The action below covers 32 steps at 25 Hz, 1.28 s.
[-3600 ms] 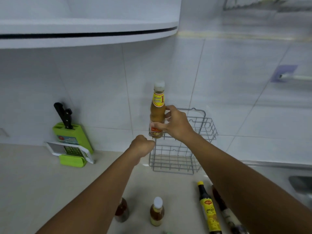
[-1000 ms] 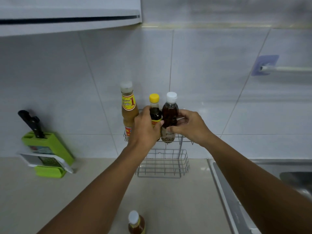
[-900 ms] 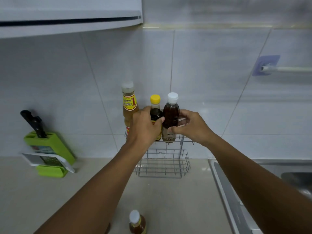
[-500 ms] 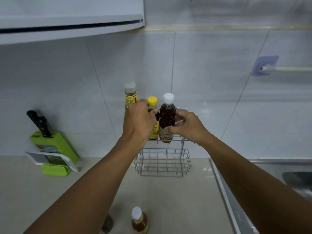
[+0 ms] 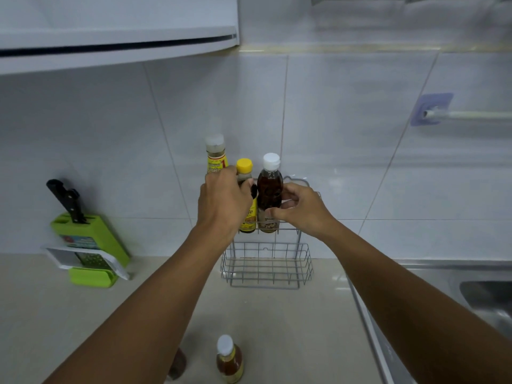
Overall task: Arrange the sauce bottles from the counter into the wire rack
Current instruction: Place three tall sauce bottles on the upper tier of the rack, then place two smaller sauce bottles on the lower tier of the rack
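Head view: the left hand (image 5: 224,200) is wrapped round the yellow-capped bottle (image 5: 245,173), while the right hand (image 5: 299,209) pinches the dark white-capped bottle (image 5: 269,189) low on its body. Both stand in the wire rack (image 5: 266,261)'s upper tier beside the tall orange bottle (image 5: 215,153). Likely smooth, top-heavy bottles; mid-body grips suit. One small bottle (image 5: 228,358) waits on the counter (image 5: 55,314).

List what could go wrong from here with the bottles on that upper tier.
The three bottles stand crowded on the wire rack's top tier; the left hand, squeezing around the yellow-capped bottle, may nudge the tall bottle off the left edge. The right hand grips the dark bottle only by its fingertips, so it may tip.
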Motion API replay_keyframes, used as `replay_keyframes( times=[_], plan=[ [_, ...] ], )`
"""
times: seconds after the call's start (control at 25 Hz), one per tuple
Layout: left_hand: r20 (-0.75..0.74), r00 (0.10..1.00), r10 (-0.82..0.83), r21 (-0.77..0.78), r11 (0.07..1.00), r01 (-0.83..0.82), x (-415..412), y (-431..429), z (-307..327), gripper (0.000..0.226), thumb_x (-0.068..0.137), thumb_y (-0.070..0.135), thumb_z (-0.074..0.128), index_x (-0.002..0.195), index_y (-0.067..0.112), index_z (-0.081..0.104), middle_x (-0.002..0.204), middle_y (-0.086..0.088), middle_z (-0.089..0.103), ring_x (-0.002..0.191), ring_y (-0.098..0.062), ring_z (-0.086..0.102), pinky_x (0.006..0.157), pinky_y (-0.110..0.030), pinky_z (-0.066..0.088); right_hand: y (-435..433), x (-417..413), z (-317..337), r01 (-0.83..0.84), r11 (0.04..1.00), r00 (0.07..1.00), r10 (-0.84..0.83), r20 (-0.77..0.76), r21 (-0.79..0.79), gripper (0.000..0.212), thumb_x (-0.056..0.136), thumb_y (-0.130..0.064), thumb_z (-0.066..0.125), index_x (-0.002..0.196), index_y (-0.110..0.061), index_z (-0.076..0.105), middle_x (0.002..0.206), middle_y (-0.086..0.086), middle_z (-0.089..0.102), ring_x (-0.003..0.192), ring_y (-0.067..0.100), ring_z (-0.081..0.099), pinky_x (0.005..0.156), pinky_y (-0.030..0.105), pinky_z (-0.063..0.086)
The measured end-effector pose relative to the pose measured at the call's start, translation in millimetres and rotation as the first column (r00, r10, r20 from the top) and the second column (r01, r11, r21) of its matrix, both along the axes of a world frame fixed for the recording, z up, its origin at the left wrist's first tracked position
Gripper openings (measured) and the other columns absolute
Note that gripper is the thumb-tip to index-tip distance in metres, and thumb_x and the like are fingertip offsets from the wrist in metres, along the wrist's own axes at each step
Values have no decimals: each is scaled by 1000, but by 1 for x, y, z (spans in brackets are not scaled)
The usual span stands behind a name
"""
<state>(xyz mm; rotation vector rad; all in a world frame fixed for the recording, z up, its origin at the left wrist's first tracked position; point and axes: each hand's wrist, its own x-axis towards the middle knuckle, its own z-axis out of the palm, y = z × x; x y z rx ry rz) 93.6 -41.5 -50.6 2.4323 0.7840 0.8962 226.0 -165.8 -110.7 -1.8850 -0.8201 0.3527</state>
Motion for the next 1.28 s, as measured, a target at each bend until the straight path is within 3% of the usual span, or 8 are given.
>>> replay_keyframes(
  times=[0.2,0.36,0.48,0.56,0.72,0.84,1.08,1.28],
  plan=[
    [114,993,-43,-152,986,61,-14,0,-5,34,90,37,67,121,24,62,71,2,67,91,-21,64,78,-36,56,-5,-6,-1,21,1000,1000,-21,3,0,69,73,-20,90,136,-21,61,119,-5,71,94,7,73,80,28,62],
    [185,973,-141,-173,970,173,-44,8,-4,20,92,30,65,110,25,59,70,6,65,70,-13,66,67,-30,57,-12,-25,-9,151,986,986,-155,56,75,79,75,-18,87,143,-26,47,123,-5,59,108,12,60,92,28,54],
    [11,952,-305,-215,929,300,-74,39,-11,14,94,16,60,105,24,66,77,-1,70,68,-12,66,68,-30,58,-15,-66,-17,267,920,928,-326,182,286,52,78,0,72,124,-19,57,103,1,58,93,17,57,80,26,52],
    [-154,910,-386,-311,893,326,-104,68,-22,32,95,0,49,113,19,66,87,-3,73,79,-16,68,76,-35,59,-8,-102,-21,121,948,930,-212,301,294,37,77,9,65,106,-13,66,92,2,60,82,17,57,71,23,49],
    [-456,777,-433,-401,880,256,-167,116,-59,49,90,-14,43,115,22,62,105,-1,65,99,-24,64,77,-25,49,29,-168,-28,-265,964,913,255,320,-14,30,81,-7,67,108,-19,71,95,-2,66,85,12,62,73,21,49],
    [-571,687,-450,-494,857,151,-210,136,-101,51,87,-16,55,125,18,61,116,-2,59,103,-19,57,80,-26,49,56,-208,-39,-443,832,831,521,196,-333,48,87,-31,69,133,-31,58,119,-5,57,98,12,60,81,26,52],
    [-363,701,-614,-790,602,118,-254,131,-198,66,68,-7,82,125,16,60,126,-5,64,115,-18,59,84,-24,52,89,-250,-58,-439,682,730,650,210,-585,56,96,-36,66,147,-21,51,134,2,48,111,17,53,93,30,45],
    [-111,807,-580,-855,469,220,-245,94,-255,28,61,8,89,83,12,73,82,-6,76,76,-20,70,75,-38,60,96,-260,-55,-367,638,596,720,356,-677,32,95,-19,64,125,-7,65,122,9,53,106,30,61,87,44,54]
  ],
)
